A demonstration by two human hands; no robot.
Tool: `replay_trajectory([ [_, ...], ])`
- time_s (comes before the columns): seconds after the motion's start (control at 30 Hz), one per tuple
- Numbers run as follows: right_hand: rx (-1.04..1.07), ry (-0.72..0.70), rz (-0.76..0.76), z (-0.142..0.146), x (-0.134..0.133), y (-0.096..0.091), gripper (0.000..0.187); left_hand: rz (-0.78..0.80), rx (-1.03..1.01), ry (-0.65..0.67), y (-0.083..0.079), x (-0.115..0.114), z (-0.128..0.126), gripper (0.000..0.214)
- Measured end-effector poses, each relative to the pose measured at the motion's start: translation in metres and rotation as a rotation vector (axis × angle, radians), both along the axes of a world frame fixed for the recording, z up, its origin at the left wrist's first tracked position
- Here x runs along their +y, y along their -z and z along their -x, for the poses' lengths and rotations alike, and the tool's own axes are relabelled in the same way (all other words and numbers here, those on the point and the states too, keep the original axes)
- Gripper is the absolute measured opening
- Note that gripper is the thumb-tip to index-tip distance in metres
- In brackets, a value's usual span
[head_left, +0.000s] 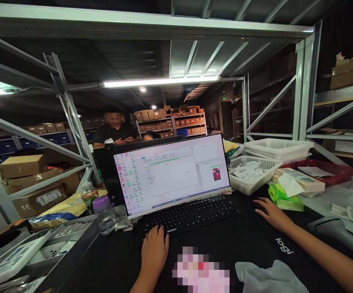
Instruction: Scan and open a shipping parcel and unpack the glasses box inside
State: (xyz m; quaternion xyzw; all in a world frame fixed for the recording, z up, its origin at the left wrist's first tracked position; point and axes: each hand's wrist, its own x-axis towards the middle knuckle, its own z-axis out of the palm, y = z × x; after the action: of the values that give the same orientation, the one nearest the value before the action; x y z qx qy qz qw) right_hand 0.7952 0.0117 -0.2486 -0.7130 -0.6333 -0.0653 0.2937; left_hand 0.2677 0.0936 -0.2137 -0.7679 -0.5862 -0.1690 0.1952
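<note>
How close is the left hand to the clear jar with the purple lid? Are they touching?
Apart. The head view shows black desktop between the left hand and the purple-lidded jar.

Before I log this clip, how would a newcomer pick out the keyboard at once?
Find the lit monitor. Just below it lies a black keyboard, the left hand at its left end. Keys and white "Bosston" lettering set it apart from the black mat, marked "logi".

Two bare hands: left hand (pixel 154 249), right hand (pixel 272 215). One black rectangular keyboard (pixel 191 214), one wide white-framed monitor (pixel 173 175), black surface's (pixel 207 240) far edge. One purple-lidded clear jar (pixel 105 219), left edge. One lime-green plastic packet (pixel 282 198), right edge.
</note>
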Motion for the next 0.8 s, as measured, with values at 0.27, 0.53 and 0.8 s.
replay_trajectory([
  [0.27, 0.003, 0.006, -0.011, -0.0013, 0.0010, 0.0016, 0.057, -0.009, 0.011, 0.001, -0.0027, -0.0037, -0.0007, 0.037],
  [0.53, -0.005, -0.010, -0.014, -0.0021, 0.0024, 0.0041, 0.056, -0.018, 0.006, 0.009, -0.0018, -0.0021, -0.0016, 0.036],
  [0.8, -0.010, -0.023, -0.021, -0.0035, 0.0043, 0.0062, 0.056, -0.008, 0.005, 0.004, -0.0009, -0.0022, -0.0008, 0.037],
])
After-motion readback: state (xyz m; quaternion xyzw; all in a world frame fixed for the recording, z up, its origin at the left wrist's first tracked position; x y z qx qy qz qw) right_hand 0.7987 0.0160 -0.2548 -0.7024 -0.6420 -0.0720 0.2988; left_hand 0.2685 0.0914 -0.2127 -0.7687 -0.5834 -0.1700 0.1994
